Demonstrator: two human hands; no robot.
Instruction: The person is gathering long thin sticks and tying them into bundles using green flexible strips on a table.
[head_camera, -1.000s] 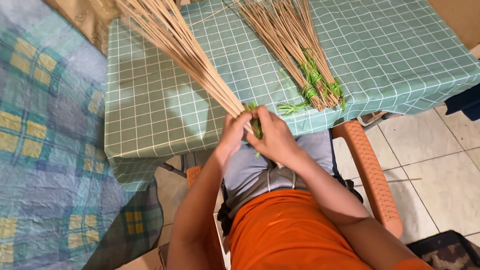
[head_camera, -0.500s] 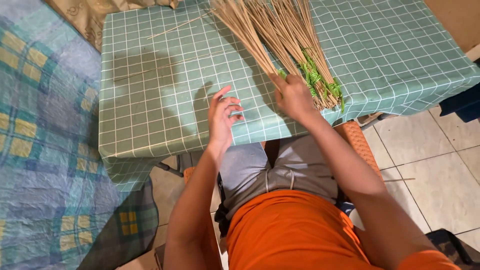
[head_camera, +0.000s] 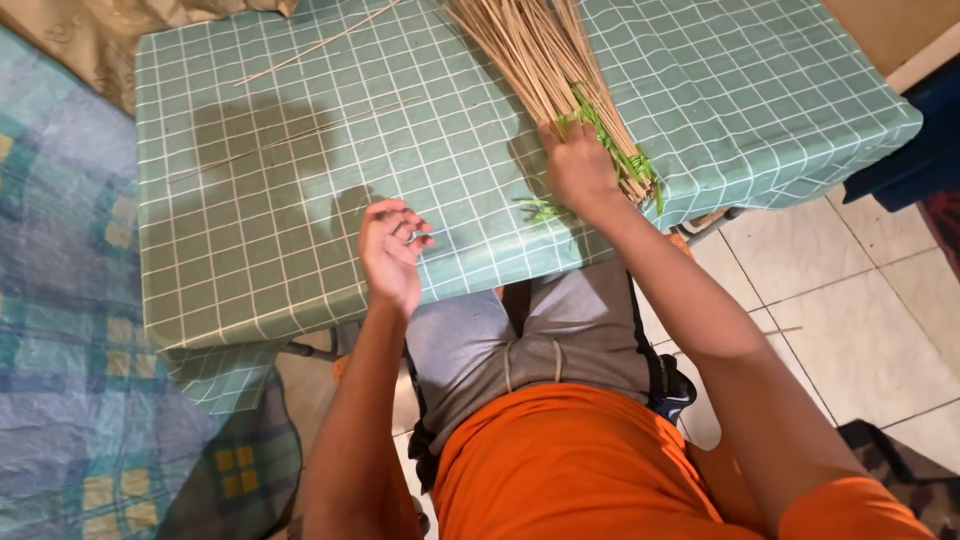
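Bundles of thin tan sticks (head_camera: 530, 50), tied at the near end with green string (head_camera: 612, 150), lie on a table under a green checked cloth (head_camera: 250, 220). My right hand (head_camera: 575, 168) presses down on the tied end of the nearest bundle, fingers wrapped over it. My left hand (head_camera: 390, 250) hovers over the table's front edge, left of the bundles. Its fingers are loosely curled with nothing in them. I sit at the table in an orange shirt and grey shorts.
Two loose sticks (head_camera: 300, 130) lie on the cloth at the back left. A blue and yellow checked blanket (head_camera: 60, 300) lies to the left. Pale floor tiles (head_camera: 860, 330) are on the right, with a dark blue object (head_camera: 905, 150) beside the table's corner.
A second ago both hands held a stick bundle upright at the table's edge. My right hand has laid it down beside the others, and my left hand has let go and moved left.
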